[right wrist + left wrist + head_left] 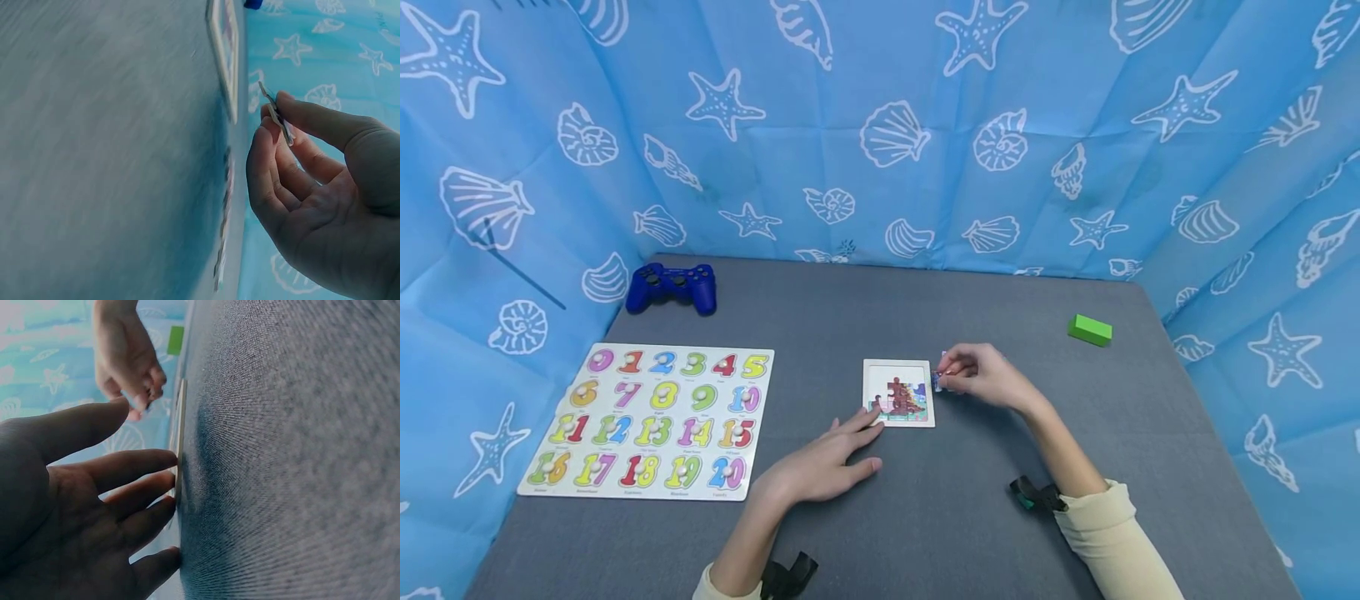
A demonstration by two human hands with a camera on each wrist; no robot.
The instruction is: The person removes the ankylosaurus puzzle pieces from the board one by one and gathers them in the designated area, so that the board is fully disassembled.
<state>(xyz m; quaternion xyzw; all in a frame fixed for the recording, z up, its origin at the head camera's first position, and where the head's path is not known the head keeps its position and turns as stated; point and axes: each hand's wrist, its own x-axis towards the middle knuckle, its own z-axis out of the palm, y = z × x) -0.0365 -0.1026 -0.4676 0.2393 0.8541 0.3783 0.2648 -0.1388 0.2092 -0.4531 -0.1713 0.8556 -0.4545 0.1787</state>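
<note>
A small white-framed jigsaw puzzle tray (925, 364) lies mid-table, with some joined jigsaw pieces (904, 402) filling its lower right part. My left hand (823, 467) has its fingers spread, fingertips resting at the tray's lower left corner. In the left wrist view the fingers of that hand (75, 506) reach the tray's edge. Just right of the tray, my right hand (988, 377) pinches a thin jigsaw piece (279, 119) between thumb and fingertips, raised off the table. Beneath it, loose jigsaw pieces (223, 225) lie on the table, mostly hidden by the hand in the head view.
On the left lies a number peg board (647, 353) with pieces from 0 to 20. Behind it sits a blue game controller (672, 287). A green block (1090, 330) stands at the back right. Blue shell-print curtains (895, 208) border the grey table (955, 517).
</note>
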